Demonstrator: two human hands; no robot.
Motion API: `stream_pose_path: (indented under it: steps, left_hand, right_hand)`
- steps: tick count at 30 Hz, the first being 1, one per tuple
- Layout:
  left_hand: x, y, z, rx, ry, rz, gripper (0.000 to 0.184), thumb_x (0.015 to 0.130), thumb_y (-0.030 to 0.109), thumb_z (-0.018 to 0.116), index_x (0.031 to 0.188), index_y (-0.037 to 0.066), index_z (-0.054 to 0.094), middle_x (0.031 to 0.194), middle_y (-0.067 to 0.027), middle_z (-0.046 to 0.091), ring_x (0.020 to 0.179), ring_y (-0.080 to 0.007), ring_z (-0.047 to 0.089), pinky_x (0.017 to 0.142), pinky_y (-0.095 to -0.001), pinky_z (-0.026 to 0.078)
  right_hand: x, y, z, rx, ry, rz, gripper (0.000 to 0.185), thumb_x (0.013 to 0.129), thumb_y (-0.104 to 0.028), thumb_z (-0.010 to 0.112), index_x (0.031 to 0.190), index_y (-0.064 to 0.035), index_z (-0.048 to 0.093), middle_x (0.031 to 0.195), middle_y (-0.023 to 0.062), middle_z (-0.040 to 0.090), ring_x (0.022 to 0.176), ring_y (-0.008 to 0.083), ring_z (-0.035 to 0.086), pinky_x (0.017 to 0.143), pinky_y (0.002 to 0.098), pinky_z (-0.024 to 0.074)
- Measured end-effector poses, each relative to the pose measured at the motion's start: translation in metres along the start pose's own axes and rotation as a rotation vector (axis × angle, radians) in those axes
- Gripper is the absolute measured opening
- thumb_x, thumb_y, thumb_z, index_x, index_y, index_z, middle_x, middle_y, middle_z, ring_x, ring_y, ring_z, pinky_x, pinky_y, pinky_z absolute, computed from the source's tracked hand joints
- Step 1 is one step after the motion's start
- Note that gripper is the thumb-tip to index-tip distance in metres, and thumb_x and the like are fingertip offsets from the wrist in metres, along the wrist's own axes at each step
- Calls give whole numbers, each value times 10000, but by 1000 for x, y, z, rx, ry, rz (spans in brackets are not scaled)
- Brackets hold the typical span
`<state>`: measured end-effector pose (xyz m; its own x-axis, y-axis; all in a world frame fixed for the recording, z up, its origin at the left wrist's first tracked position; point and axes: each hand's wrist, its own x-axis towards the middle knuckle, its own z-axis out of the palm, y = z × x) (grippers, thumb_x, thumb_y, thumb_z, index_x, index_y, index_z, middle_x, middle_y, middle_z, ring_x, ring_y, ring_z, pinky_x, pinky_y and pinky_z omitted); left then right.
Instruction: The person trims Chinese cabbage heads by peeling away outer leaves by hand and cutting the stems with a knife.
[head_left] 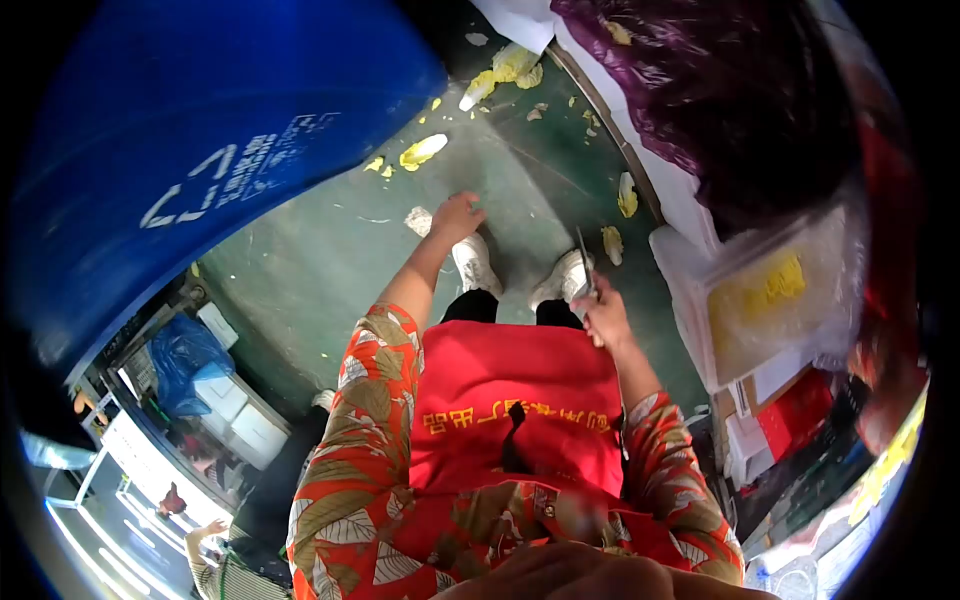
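Observation:
My left hand (458, 218) hangs over the green floor, its fingers loosely bent and a little apart, with nothing visible in them. Just left of it shows a pale, rough piece (418, 220), whose kind I cannot make out; whether it touches the hand is unclear. In my right hand (606, 314) is a knife (583, 262), gripped by its handle, blade pointing away from me. Beneath the hands are my white shoes (475, 264). Yellow-white cabbage leaves (424, 152) lie scattered on the floor, two of them (627, 195) beyond the knife.
A large blue bin (300, 80) fills the upper left. Along the right stand a dark purple plastic bag (730, 100) and a plastic-covered box (760, 300) with something yellow inside. White boxes (240, 415) and a blue bag (187, 362) are at lower left, near another person's hand (207, 530).

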<state>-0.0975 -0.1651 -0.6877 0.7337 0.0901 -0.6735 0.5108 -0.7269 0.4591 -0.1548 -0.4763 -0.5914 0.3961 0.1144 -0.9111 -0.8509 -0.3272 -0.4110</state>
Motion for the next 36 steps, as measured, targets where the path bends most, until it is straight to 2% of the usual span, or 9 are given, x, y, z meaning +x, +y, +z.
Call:
stream_pose_path:
  steps: [5, 15, 20, 22, 25, 29, 31, 34, 36]
  left_hand:
    - [103, -18, 27, -71, -34, -60, 459, 762, 323, 655, 1134, 72, 556, 1041, -165, 616, 987, -326, 595, 842, -408, 477]
    - [266, 45, 18, 146, 516, 70, 734, 715, 426, 722, 1284, 55, 443, 1196, -209, 536, 1124, -357, 518, 926, -413, 454]
    - [328, 71, 23, 218, 473, 147, 864, 660, 451, 763, 1329, 71, 369, 1268, -187, 467, 1178, -349, 466, 961, -418, 432]
    - [347, 77, 28, 215, 427, 124, 1004, 612, 467, 794, 1392, 104, 276, 1324, -165, 427, 1229, -322, 427, 987, -418, 412]
    - [362, 76, 34, 161, 407, 176, 940, 605, 529, 780, 1306, 54, 373, 1254, -180, 474, 1181, -336, 471, 967, -434, 431]
    - [372, 99, 33, 255, 311, -201, 1017, 611, 542, 769, 1392, 108, 283, 1334, -149, 435, 1231, -288, 430, 991, -387, 393]
    - [386, 91, 43, 210, 318, -237, 952, 623, 578, 747, 1352, 100, 365, 1304, -150, 475, 1208, -268, 454, 966, -380, 399]
    - [379, 73, 40, -818, -51, -224, 822, 694, 510, 745, 1285, 17, 453, 1212, -98, 575, 1100, -189, 548, 936, -338, 430]
    - [345, 59, 40, -1006, -187, -116, 774, 725, 456, 742, 1281, 3, 451, 1203, -90, 580, 1092, -183, 556, 938, -331, 436]
  right_hand:
    - [13, 33, 16, 107, -102, 184, 608, 830, -64, 573, 1380, 21, 329, 730, 70, 652, 424, 79, 478, 381, 226, 397]
    - [59, 49, 9, 79, -187, 97, 532, 899, -120, 565, 1379, -11, 362, 812, 14, 643, 519, 38, 466, 478, 198, 403]
    - [70, 40, 2, 122, -180, 113, 544, 882, -140, 597, 1376, -43, 390, 814, 11, 634, 564, 50, 470, 526, 211, 420]
    - [75, 54, -2, -120, -102, -39, 517, 864, -156, 622, 1343, -68, 448, 820, 32, 633, 610, 91, 518, 575, 241, 447]
    - [79, 58, 0, -123, -47, -70, 492, 848, -156, 636, 1311, -82, 488, 824, 70, 622, 679, 118, 554, 645, 258, 464]
    - [85, 53, 3, -84, -60, -67, 491, 843, -150, 640, 1307, -90, 493, 803, 95, 616, 705, 120, 572, 673, 256, 468]
    - [88, 55, 2, -179, -27, -203, 510, 838, -159, 650, 1316, -92, 483, 776, 82, 618, 675, 113, 564, 649, 262, 473]
    - [86, 26, 0, -224, -42, -163, 491, 855, -137, 631, 1316, -69, 476, 774, 56, 635, 663, 105, 566, 633, 259, 477]
    - [86, 29, 4, -79, -55, -120, 470, 868, -123, 613, 1312, -55, 474, 779, 42, 639, 665, 89, 564, 626, 243, 472]
